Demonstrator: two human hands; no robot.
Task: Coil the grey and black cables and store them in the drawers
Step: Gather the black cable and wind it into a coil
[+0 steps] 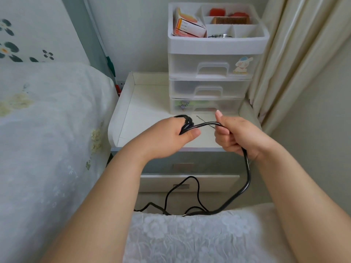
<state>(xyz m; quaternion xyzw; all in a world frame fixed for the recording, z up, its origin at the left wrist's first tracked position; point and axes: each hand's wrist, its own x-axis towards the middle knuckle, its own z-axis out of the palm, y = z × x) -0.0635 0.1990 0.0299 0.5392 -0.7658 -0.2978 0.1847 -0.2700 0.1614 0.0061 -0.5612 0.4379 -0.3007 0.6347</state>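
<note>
Two hands on black cable (246, 179), left hand (167, 138) gripping coiled end, right hand (240, 136) curled round the strand, drawers (209, 88) beyond both.

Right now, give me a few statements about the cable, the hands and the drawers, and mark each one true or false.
1. Both hands hold the black cable. True: left hand, right hand.
2. All three plastic drawers are pulled open. False: they are closed.
3. The cable is fully coiled. False: much of it hangs loose below the right hand.
4. A comb lies in the top tray. True.
</note>
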